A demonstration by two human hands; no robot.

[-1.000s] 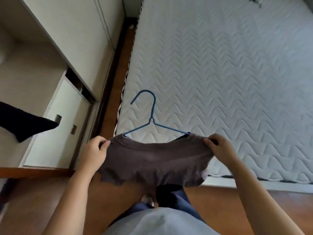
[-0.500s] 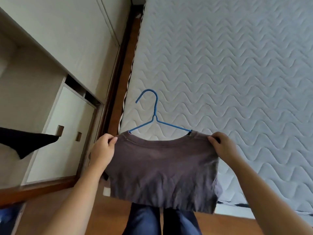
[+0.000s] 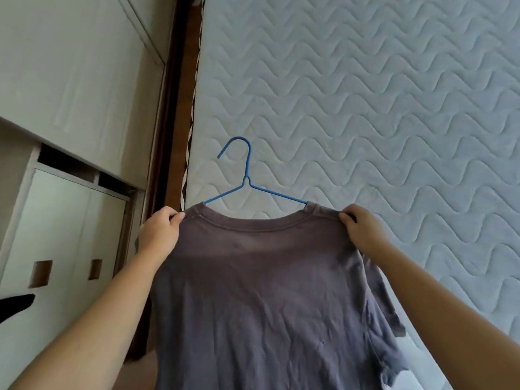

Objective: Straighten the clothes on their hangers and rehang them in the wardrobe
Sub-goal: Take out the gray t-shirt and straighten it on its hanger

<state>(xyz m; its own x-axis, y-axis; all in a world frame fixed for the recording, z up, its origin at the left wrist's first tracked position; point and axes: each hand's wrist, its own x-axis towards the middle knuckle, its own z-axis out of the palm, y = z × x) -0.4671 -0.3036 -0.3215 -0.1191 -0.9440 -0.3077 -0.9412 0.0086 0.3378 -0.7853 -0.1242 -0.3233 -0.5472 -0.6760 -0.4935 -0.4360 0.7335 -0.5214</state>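
both hands pinch the shirt's shoulders — left hand at 9 o'clock of the collar, right hand at 3. grey t-shirt hangs on the blue wire hanger, held up before the mattress. risk — an uneven tug could slide one shoulder off the thin wire; wardrobe lies at 9 o'clock.

Room setting: a white mattress with a wavy quilted pattern fills the field from 12 to 4 o'clock, in soft, even light. A narrow strip of brown wooden floor at 11 o'clock separates it from the pale wardrobe, which occupies 9 to 11 o'clock. At 8 to 9 o'clock are two pale lower fronts, each bearing a square cut-out.
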